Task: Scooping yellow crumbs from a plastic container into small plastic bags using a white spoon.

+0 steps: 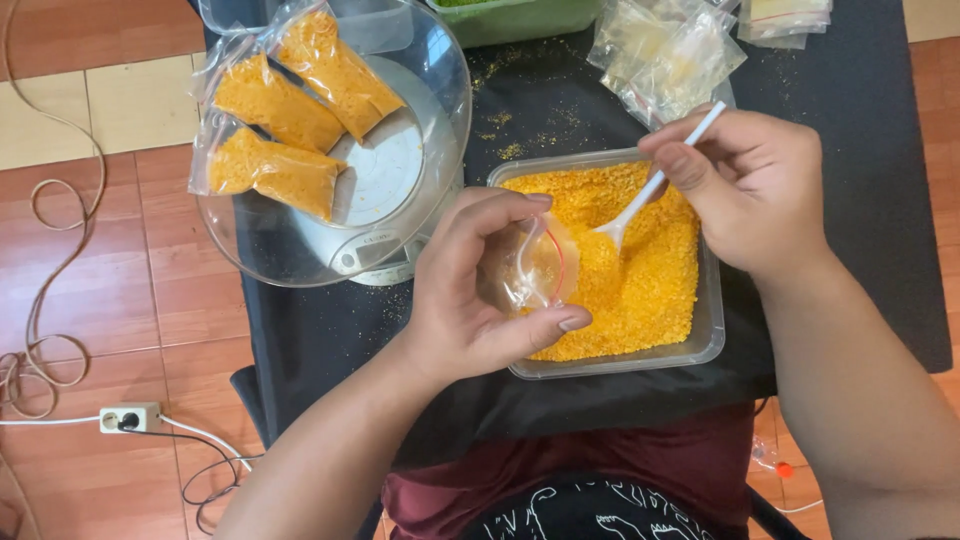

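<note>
Low surface (860, 200) draped in black cloth, dusted with yellow crumbs (520, 130) near the far edge. On it: clear rectangular tub (712, 330) of orange-yellow crumbs, kitchen scale (385, 255) under a clear bowl (250, 245), pile of empty clear bags (665, 60), green container (520, 18). Tiled floor (110, 260) alongside carries cables (40, 250) and a power strip (130, 418).

Single head-worn view, close, straight down over the black-covered table (850, 150) and lap.

A small clear bag (535, 268), empty and held open, hangs over the tub's (708, 320) near-left corner. A white plastic spoon (655, 183) slants down, its bowl dipped in the orange crumbs (645, 280) filling the tub.
</note>
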